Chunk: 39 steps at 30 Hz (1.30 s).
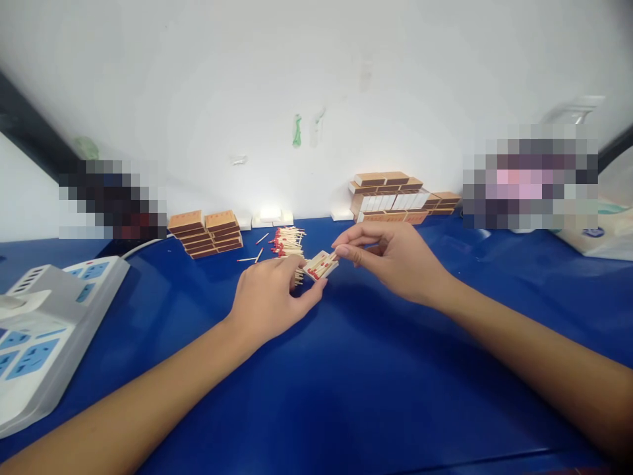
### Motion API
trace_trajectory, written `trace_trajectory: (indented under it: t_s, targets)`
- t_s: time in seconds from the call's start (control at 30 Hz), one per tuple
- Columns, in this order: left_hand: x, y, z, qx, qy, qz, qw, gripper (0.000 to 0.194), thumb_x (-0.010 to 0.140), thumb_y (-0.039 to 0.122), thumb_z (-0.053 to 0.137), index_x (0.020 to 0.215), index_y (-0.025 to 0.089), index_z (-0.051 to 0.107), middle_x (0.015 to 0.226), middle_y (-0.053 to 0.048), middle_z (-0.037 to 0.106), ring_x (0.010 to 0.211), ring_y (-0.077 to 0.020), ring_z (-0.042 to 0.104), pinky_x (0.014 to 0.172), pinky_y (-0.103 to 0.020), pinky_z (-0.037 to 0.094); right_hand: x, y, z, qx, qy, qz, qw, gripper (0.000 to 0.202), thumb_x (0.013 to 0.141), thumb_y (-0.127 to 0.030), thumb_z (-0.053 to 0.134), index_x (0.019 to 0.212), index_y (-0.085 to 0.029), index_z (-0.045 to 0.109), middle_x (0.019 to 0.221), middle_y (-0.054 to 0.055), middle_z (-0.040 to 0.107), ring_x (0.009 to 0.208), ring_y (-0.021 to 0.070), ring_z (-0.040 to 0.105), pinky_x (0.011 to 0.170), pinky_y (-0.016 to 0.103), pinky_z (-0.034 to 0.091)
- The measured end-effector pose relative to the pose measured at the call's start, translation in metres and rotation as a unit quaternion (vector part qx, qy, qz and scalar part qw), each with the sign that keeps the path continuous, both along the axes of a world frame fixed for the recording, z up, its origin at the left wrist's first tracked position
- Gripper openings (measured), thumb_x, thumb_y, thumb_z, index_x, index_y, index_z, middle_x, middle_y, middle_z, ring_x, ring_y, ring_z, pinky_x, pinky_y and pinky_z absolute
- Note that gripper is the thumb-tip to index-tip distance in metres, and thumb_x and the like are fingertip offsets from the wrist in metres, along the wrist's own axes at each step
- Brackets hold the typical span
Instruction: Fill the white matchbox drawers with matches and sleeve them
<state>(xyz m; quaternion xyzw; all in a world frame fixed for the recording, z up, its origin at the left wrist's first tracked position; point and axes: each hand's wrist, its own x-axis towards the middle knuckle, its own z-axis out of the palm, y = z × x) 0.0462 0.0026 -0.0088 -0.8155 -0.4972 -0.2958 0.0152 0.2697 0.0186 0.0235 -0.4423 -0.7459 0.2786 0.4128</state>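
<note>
In the middle of the head view, my left hand [270,293] grips a small white matchbox tray [312,272] between thumb and fingers. Several red-tipped matches [322,265] lie inside it. My right hand [390,257] is closed in a pinch at the tray's right end, and its fingertips hold matches whose heads point into the tray. Just behind my left hand is a loose pile of matches [289,241], partly covered by the fingers. A few single matches [259,254] lie to the left of that pile.
Closed matchboxes [206,234] are stacked at the back left. More matchboxes [390,198] stand piled against the wall at the back right. White trays [271,216] sit between them. A power strip [44,330] occupies the left edge of the blue table [316,396].
</note>
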Motion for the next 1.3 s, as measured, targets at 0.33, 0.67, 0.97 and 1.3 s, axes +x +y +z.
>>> trace_trajectory:
  t_s: [0.33, 0.67, 0.97, 1.3]
  targets:
    - [0.000, 0.000, -0.003, 0.039, -0.017, -0.028, 0.999, 0.029, 0.088, 0.047, 0.069, 0.101, 0.021, 0.071, 0.064, 0.004, 0.065, 0.060, -0.0145, 0.061, 0.057, -0.028, 0.039, -0.001, 0.000, -0.004, -0.049, 0.000, 0.025, 0.998, 0.020, 0.089, -0.041, 0.074, 0.087, -0.021, 0.077, 0.086, 0.003, 0.076, 0.078, 0.0179, 0.067, 0.069, 0.032, 0.051]
    - [0.002, -0.003, -0.004, 0.059, -0.020, -0.066, 0.996, 0.028, 0.089, 0.041, 0.068, 0.106, 0.019, 0.071, 0.070, 0.001, 0.070, 0.065, -0.0169, 0.066, 0.060, -0.030, 0.048, -0.002, 0.002, -0.012, -0.023, -0.047, 0.000, 0.999, 0.021, 0.088, -0.044, 0.074, 0.087, -0.024, 0.078, 0.098, 0.005, 0.069, 0.075, 0.0160, 0.058, 0.067, 0.033, 0.049]
    - [-0.001, -0.004, -0.003, 0.121, 0.004, -0.129, 0.984, 0.029, 0.090, 0.036, 0.066, 0.110, 0.015, 0.069, 0.076, -0.001, 0.073, 0.068, -0.0170, 0.068, 0.064, -0.030, 0.053, 0.006, 0.014, -0.017, 0.024, -0.054, -0.061, 0.996, 0.024, 0.091, -0.042, 0.068, 0.087, -0.019, 0.075, 0.083, 0.004, 0.072, 0.066, 0.0147, 0.056, 0.066, 0.033, 0.047]
    - [0.007, -0.030, 0.001, 0.004, 0.046, -0.341, 0.939, 0.024, 0.086, 0.039, 0.063, 0.089, 0.017, 0.070, 0.065, 0.001, 0.065, 0.054, -0.0159, 0.058, 0.052, -0.032, 0.045, -0.010, 0.011, -0.033, 0.065, -0.156, 0.081, 0.982, 0.015, 0.095, -0.035, 0.069, 0.101, -0.022, 0.074, 0.089, 0.001, 0.066, 0.068, 0.0119, 0.051, 0.066, 0.028, 0.042]
